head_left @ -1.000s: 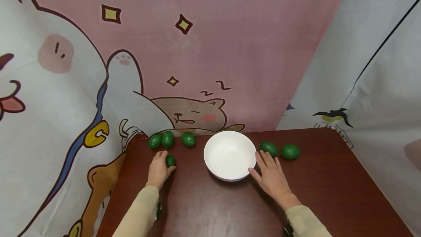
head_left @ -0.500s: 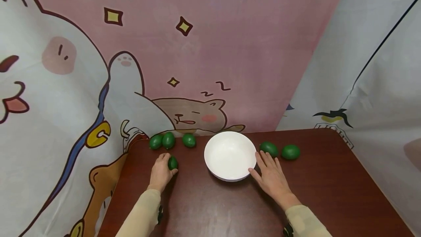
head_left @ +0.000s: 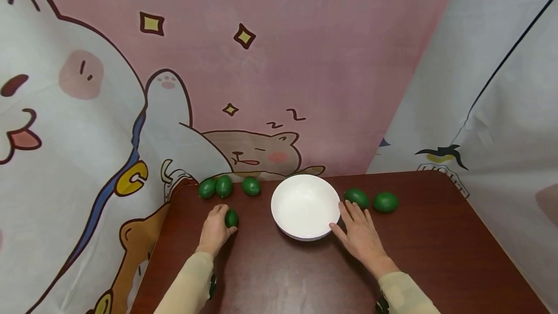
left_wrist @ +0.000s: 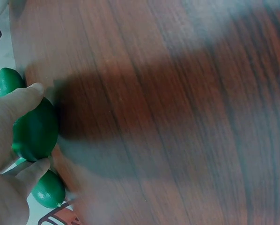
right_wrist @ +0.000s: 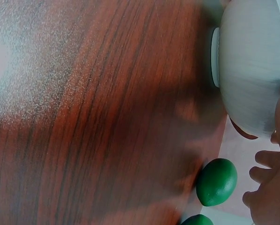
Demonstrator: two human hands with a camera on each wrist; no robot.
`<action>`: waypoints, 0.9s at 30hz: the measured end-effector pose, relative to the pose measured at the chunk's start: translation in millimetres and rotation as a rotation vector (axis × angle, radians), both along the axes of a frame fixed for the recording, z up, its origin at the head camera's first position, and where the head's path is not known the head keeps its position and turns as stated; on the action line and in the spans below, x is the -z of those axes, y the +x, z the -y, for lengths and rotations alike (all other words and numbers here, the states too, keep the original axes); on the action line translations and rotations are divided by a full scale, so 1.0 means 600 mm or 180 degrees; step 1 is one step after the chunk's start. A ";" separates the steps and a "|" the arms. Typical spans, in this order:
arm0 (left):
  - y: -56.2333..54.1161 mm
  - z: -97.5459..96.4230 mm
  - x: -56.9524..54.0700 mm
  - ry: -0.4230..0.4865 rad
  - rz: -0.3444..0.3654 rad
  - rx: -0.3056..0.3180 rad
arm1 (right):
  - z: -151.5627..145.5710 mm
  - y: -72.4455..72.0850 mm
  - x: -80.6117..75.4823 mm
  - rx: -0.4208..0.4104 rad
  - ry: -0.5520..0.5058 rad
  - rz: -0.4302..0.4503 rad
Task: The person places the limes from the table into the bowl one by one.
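Note:
My left hand (head_left: 214,231) pinches a dark green lime (head_left: 231,218) between thumb and fingertips, left of a white bowl (head_left: 305,207). In the left wrist view the thumb and a finger lie on opposite sides of this lime (left_wrist: 38,131). My right hand (head_left: 361,237) has its fingers spread at the bowl's right side, thumb and fingertips right at the rim. The right wrist view shows the bowl's outer wall (right_wrist: 252,65) and its foot on the table. Nothing lies inside the bowl.
Three limes stand along the back left of the brown table (head_left: 279,275): a left one (head_left: 207,188), a middle one (head_left: 224,186) and a right one (head_left: 251,186). Right of the bowl are a near lime (head_left: 356,197) and a farther lime (head_left: 385,202). A cartoon-printed cloth (head_left: 331,62) hangs behind.
My left hand and its lime have shifted slightly to the right and nearer in the head view, which has itself tilted a little. The right hand and the bowl have stayed put.

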State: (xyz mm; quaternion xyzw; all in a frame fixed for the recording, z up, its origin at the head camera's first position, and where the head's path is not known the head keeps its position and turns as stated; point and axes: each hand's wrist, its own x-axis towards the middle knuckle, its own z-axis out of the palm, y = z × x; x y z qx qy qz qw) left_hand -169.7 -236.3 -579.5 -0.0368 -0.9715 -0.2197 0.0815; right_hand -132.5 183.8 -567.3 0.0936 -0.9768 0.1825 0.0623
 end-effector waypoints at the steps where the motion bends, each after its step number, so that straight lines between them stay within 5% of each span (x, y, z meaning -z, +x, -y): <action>1: 0.000 0.000 0.000 -0.0008 0.0006 0.0000 | 0.000 0.000 0.000 0.0000 0.0008 -0.0009; 27: 0.009 -0.007 0.001 0.0106 0.0106 0.0002 | 0.000 0.002 -0.003 0.0010 0.0017 0.0026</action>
